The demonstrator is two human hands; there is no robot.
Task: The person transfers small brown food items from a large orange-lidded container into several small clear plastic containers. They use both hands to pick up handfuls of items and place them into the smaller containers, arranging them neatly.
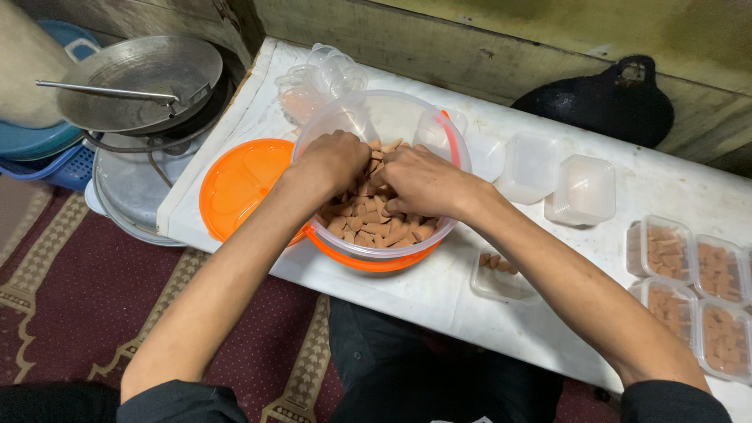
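A: What do you see at the hands?

B: In the centre of the frame I see both in the round clear plastic tub with orange rim. My left hand is curled closed, knuckles up, among the small brown wedge-shaped pieces. My right hand has bent fingers gripping some pieces.

A: What is around?

B: The flat orange lid lies left of the tub, touching it, probably put aside for access. One small clear box with few pieces stands just right of the tub on the white table. Filled clear boxes wait at the right edge, empty ones above. Nothing blocks the hands.
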